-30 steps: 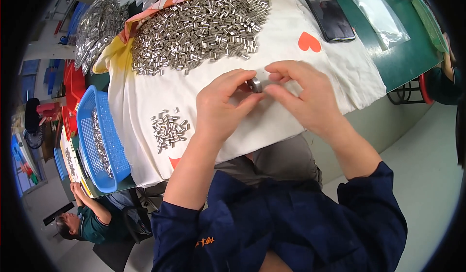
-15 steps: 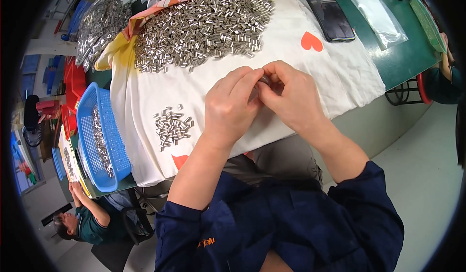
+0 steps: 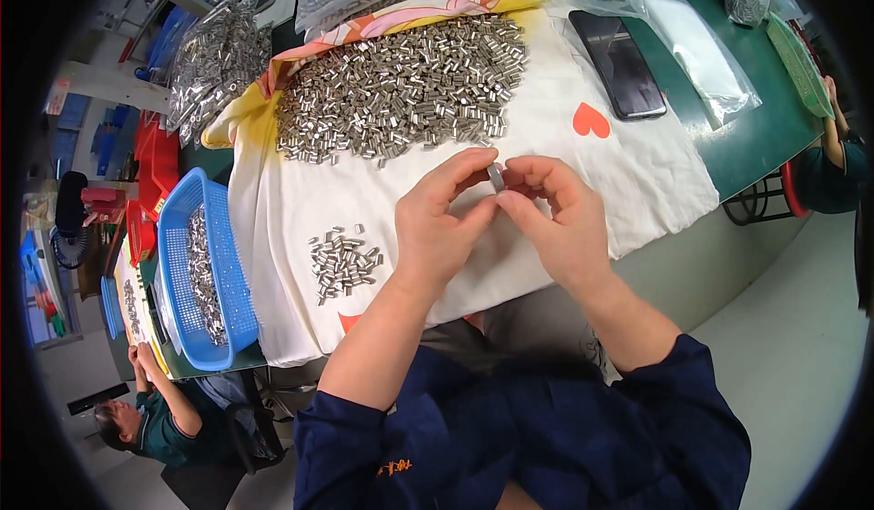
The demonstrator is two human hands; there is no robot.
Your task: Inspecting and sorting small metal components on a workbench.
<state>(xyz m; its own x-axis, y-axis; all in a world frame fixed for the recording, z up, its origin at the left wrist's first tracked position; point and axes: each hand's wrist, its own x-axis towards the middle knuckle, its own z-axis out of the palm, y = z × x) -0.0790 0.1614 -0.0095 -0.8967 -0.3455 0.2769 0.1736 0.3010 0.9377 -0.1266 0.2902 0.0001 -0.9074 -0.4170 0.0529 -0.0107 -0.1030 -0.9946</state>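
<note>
A small grey metal cylinder (image 3: pixel 496 178) sits between the fingertips of both hands, above the white cloth. My left hand (image 3: pixel 444 214) comes at it from the left, its thumb and index finger curled at the piece. From the other side, my right hand (image 3: pixel 557 219) has its thumb tip against the lower end, with its fingers bent behind. The fingers partly hide the contact. Beyond the hands lies a broad heap of short shiny metal cylinders (image 3: pixel 401 91). A smaller pile of metal cylinders (image 3: pixel 343 264) lies left of my left forearm.
The white cloth (image 3: pixel 437 187) covers a green table (image 3: pixel 774 137). At its left edge stands a blue basket (image 3: pixel 241 300) of metal parts. A black phone (image 3: pixel 619 64) and clear plastic bags (image 3: pixel 701 55) lie at the far right. A co-worker (image 3: pixel 177 414) sits at lower left.
My fingers have spread somewhat, and the metal cylinder between them shows more plainly. The whole view has shifted, so the table things sit slightly lower and mostly further right.
</note>
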